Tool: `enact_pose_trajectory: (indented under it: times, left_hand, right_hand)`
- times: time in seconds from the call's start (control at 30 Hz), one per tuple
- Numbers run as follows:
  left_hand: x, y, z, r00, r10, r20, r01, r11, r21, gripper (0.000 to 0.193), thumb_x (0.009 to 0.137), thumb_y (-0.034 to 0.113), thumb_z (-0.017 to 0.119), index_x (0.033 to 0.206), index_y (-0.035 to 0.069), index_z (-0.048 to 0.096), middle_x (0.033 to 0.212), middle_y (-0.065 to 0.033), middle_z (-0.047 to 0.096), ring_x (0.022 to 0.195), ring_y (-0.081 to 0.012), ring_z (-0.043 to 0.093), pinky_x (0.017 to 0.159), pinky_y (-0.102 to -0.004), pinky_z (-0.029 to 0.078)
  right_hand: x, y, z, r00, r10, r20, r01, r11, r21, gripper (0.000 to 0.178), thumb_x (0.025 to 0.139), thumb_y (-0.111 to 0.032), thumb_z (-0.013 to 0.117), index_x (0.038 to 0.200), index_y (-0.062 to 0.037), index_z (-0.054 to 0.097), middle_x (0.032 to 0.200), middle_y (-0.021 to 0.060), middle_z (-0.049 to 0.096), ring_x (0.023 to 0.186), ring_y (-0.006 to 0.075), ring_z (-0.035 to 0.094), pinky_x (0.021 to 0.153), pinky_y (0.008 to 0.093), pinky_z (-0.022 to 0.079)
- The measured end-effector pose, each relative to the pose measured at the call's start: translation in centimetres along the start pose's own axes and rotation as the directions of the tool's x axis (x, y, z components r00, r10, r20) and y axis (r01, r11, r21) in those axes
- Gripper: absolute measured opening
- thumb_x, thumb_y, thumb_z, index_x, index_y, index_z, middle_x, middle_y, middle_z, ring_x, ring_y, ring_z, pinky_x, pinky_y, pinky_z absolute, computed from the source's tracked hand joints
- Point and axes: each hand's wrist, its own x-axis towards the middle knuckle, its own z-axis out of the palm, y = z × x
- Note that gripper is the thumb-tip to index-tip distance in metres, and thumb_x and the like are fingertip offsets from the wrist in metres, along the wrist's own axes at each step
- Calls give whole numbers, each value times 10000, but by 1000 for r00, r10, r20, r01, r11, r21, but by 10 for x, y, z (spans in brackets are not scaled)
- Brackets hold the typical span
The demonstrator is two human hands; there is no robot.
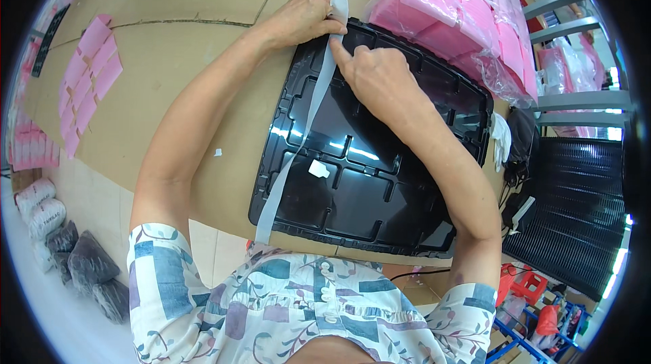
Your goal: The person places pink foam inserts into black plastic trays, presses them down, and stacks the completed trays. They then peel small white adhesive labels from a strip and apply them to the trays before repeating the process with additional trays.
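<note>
Floral, block-printed white-and-blue fabric shirt (271,303) (foreground). A long, pale translucent strip (323,84) crosses the left side of a glossy black plastic tray (380,209). Left hand (304,19): pinching the strip near the tray's far corner. Right hand (380,79): forefinger extended to it; grip unclear. Light, even tension would probably limit twisting.

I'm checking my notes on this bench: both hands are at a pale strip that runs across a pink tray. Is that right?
One detail is off: the tray is black, not pink, as the head view shows. The left hand and right hand are indeed both at the pale strip, which runs across it.
</note>
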Motion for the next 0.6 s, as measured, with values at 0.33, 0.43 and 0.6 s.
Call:
enact_pose_trajectory:
  times: [0.33, 0.43, 0.6]
  left_hand:
    - [-1, 0, 5, 1000, 1, -12, -2, 997, -79, 156, 853, 103, 719, 908, -30, 658, 877, -83, 651, 814, -238, 643, 771, -347, 509]
    - [-3, 9, 0, 1000, -25, -1, 25, 994, -103, 155, 852, 105, 721, 904, -26, 657, 872, -84, 653, 814, -240, 644, 766, -347, 507]
    - [-3, 11, -3, 1000, -25, -13, 25, 999, -46, 149, 861, 129, 697, 898, -11, 662, 862, -98, 665, 806, -256, 642, 763, -362, 503]
  right_hand:
    - [5, 6, 8, 997, 74, 19, -76, 979, 191, 405, 862, -91, 592, 1258, -12, 619, 704, 96, 673, 627, 234, 687, 539, 350, 540]
    - [0, 13, 11, 1000, 7, -13, -3, 958, 287, 387, 867, -71, 570, 1248, -39, 631, 707, 103, 677, 643, 261, 689, 552, 375, 543]
    - [-7, 12, 6, 1000, 11, -22, -2, 918, 397, 373, 879, -62, 553, 1243, -56, 635, 726, 110, 675, 667, 289, 689, 576, 405, 546]
